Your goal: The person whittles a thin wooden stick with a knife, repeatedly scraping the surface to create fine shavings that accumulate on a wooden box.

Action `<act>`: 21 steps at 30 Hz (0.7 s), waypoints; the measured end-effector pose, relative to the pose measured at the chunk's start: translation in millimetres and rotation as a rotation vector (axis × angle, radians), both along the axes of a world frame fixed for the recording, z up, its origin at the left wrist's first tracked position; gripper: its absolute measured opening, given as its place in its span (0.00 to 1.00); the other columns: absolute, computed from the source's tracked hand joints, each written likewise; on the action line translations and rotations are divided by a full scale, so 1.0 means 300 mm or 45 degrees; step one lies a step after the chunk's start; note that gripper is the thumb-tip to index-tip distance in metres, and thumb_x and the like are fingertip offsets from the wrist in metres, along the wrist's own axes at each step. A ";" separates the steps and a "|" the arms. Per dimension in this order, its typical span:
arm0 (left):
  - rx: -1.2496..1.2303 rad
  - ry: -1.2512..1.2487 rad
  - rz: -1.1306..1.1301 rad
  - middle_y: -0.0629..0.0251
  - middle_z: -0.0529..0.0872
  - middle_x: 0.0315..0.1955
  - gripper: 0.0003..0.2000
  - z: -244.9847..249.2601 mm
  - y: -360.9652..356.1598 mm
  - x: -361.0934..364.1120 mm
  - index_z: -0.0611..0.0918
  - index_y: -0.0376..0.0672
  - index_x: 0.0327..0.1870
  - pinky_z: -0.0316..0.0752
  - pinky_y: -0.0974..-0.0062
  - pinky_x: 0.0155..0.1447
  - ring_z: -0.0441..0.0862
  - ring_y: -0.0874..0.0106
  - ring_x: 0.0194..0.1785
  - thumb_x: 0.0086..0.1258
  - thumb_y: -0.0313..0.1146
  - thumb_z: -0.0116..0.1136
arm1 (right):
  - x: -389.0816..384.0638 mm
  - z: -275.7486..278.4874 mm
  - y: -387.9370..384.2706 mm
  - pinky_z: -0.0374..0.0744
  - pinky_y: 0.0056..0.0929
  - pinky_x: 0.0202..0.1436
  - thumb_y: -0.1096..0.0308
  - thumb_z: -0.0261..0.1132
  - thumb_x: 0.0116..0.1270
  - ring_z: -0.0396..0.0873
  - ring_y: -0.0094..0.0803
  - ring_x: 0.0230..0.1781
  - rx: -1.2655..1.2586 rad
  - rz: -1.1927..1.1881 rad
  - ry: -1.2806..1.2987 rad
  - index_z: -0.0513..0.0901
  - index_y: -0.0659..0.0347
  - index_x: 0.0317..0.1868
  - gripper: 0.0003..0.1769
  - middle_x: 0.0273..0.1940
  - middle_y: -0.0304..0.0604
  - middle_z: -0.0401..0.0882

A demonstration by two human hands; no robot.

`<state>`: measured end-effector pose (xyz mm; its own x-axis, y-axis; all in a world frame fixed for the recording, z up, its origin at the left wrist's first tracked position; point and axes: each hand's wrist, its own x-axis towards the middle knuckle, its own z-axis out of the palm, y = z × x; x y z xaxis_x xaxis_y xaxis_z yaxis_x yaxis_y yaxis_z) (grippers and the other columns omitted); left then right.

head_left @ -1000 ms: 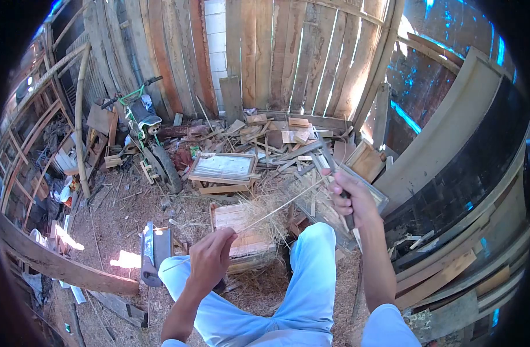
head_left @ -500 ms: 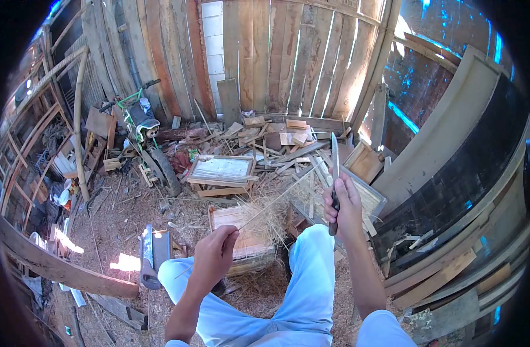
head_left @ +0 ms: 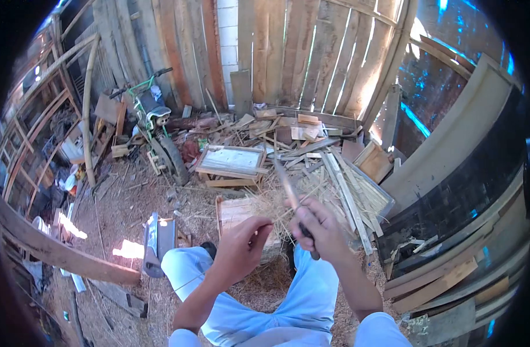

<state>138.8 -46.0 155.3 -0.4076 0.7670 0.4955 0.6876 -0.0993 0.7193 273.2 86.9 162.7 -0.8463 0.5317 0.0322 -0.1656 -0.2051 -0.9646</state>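
Observation:
My right hand (head_left: 325, 231) is wrapped round the dark handle of a knife (head_left: 287, 185), its blade pointing up and to the left. Close beside it, my left hand (head_left: 244, 246) is closed in a pinch on a thin wooden strip (head_left: 189, 283), whose tail shows by the left wrist. Beyond the fingers the strip is hard to make out. Below and past both hands stands a wooden box (head_left: 233, 213) between my legs, with a tangle of pale thin shavings (head_left: 265, 202) at its right side.
A handsaw (head_left: 152, 266) rests by my left knee. Ahead lie a framed panel (head_left: 230, 161) and a heap of scrap wood (head_left: 299, 130). A small motorbike (head_left: 158, 124) stands at the left back. Stacked boards (head_left: 444, 283) line the right side; a plank wall (head_left: 276, 58) closes the back.
My right hand has come down and left toward my left hand, and the knife now tilts left. My left hand has shifted slightly right. The view has turned a little left.

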 end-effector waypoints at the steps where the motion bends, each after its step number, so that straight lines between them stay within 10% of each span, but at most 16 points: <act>1: -0.013 -0.021 -0.023 0.59 0.81 0.26 0.05 0.023 0.002 0.011 0.79 0.37 0.40 0.70 0.76 0.26 0.77 0.72 0.22 0.64 0.25 0.58 | -0.004 -0.012 -0.024 0.60 0.13 0.15 0.64 0.47 0.75 0.59 0.14 0.12 0.034 0.075 -0.005 0.68 0.64 0.57 0.17 0.23 0.35 0.70; 21: -0.176 -0.420 -0.120 0.70 0.78 0.21 0.04 -0.064 -0.077 0.059 0.79 0.34 0.38 0.66 0.84 0.28 0.71 0.85 0.24 0.68 0.26 0.55 | 0.096 0.060 0.065 0.59 0.12 0.14 0.65 0.50 0.74 0.60 0.14 0.14 -0.019 -0.375 0.191 0.74 0.68 0.52 0.16 0.26 0.37 0.72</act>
